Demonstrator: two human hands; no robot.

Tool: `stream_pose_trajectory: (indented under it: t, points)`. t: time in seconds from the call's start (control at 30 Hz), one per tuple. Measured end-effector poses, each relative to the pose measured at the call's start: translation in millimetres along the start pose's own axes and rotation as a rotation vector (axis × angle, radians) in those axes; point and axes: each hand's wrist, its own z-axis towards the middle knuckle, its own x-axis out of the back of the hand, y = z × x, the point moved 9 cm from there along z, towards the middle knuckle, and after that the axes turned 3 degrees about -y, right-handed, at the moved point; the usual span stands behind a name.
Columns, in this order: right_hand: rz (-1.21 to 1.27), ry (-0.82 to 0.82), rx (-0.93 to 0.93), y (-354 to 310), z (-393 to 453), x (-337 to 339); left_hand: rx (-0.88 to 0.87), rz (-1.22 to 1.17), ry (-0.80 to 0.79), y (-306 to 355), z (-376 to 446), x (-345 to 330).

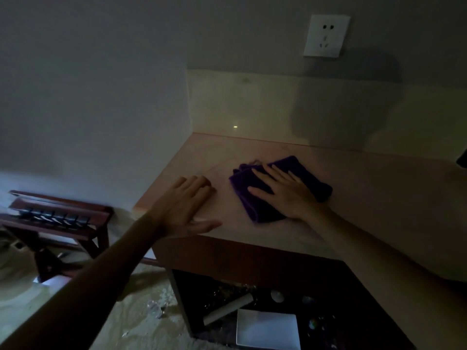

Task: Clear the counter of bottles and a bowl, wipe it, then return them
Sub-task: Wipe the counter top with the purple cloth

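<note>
Right hand (285, 192) flat on purple cloth (298, 170), left hand (185, 205) flat, open, on counter (379, 188)

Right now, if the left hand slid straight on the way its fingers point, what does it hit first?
The left hand lies flat on the counter, fingers pointing toward the back corner. The purple cloth lies off to its right, so likely bare counter until the backsplash; depth is uncertain.
</note>
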Motion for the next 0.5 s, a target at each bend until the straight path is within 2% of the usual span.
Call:
stream_pose_trajectory:
  t: [0.17, 0.27, 0.37, 0.5]
  points:
    - [0.007, 0.014, -0.044, 15.5, 117.7, 12.2, 0.027, -0.051, 0.046, -8.2, 0.2, -5.2]
    - [0.008, 0.013, -0.059, 14.2, 161.0, 17.5, 0.026, -0.087, 0.068, -12.0, 1.4, -5.7]
    - [-0.007, 0.016, -0.074, 9.6, 164.2, 17.3, 0.023, -0.074, 0.077, -12.2, 1.0, -3.9]
    - [-0.011, 0.033, -0.088, -13.4, 123.0, 9.5, 0.041, -0.078, 0.093, -11.1, -0.3, -0.6]
